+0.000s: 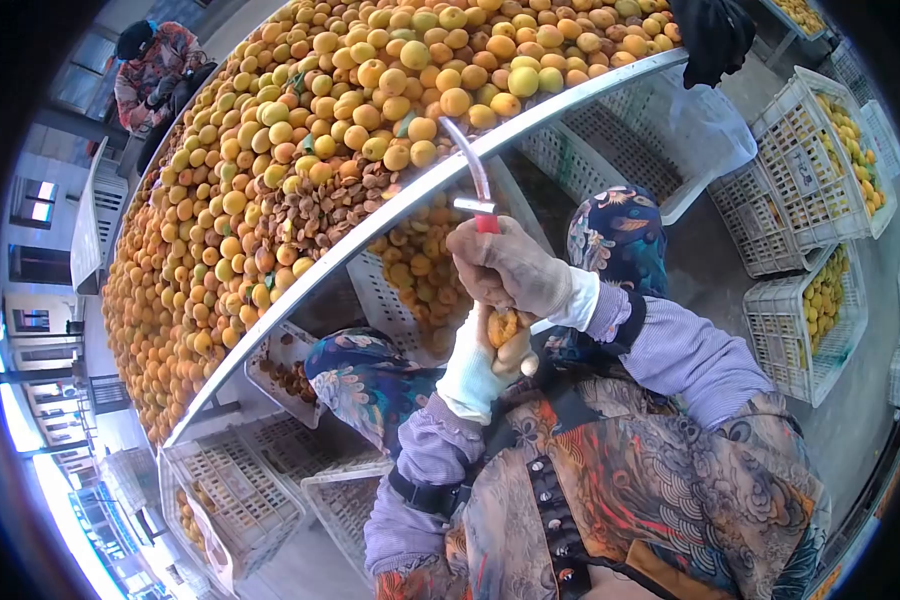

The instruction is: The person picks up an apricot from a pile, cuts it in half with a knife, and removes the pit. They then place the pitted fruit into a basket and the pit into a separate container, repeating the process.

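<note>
The fingers of your gloved left hand [478, 362] are curled around an orange apricot [505, 328], cupped in front of your body between your knees. Your gloved right hand [515, 265] sits just above it, fingers wrapped tightly around the red handle of a curved tool [478, 180]; the two hands seem to touch, though the contact is partly hidden.

The step in hand looks like working this fruit between both hands. To do it well, brace the fruit low in the left palm without crushing it, let the right thumb do the pressing, and hold the metal clear of the left fingers.

The tool's long axis runs out of the top of your fist, away from your body; its slim metal end bends left and its tip points toward the heap. The apricot is nearly round where it shows, and too covered for you to tell its long axis.

Beyond your hands, the tabletop rim [370, 232] slants across, with heaped apricots [210, 270] and brown pits [335, 205] behind it. Below that rim stands a white crate [378, 300] of orange fruit.
</note>
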### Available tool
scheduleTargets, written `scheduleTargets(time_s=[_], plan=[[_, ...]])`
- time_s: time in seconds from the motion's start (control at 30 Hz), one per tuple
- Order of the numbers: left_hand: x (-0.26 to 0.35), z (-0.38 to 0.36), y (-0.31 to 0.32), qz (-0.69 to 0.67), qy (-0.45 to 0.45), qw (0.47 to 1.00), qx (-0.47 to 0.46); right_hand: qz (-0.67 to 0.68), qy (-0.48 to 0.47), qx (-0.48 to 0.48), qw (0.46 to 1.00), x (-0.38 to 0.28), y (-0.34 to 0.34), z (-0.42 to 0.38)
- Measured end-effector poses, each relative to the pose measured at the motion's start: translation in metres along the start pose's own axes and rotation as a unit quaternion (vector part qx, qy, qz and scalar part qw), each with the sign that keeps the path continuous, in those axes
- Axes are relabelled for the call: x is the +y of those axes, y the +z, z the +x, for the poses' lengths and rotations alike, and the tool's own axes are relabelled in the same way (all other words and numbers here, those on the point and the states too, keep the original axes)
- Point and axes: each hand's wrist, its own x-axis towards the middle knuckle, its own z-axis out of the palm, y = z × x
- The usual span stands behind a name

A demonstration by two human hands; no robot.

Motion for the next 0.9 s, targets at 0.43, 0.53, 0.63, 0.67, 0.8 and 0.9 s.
scheduleTargets(time_s=[0.43,0.53,0.63,0.67,0.8,0.9], plan=[[0.009,-0.013,0.003,-0.007,0.047,0.998,-0.047,0.018,0.044,-0.069,0.997,0.002,0.000,0.008],[0.004,-0.013,-0.014,-0.007,0.048,0.998,-0.048,-0.020,0.014,-0.038,0.999,0.008,0.006,0.001],[0.008,-0.017,-0.011,-0.054,0.028,0.997,-0.050,0.033,-0.031,-0.029,0.999,0.009,0.005,0.005],[0.009,-0.017,-0.013,-0.039,0.024,0.997,-0.057,0.046,-0.028,-0.037,0.998,0.004,0.007,0.005],[0.007,-0.020,-0.015,-0.037,0.008,0.998,-0.056,0.037,-0.035,-0.055,0.997,-0.003,0.014,0.006],[0.005,-0.026,-0.012,-0.014,0.018,0.998,-0.066,0.032,-0.029,-0.056,0.998,0.000,0.020,0.004]])
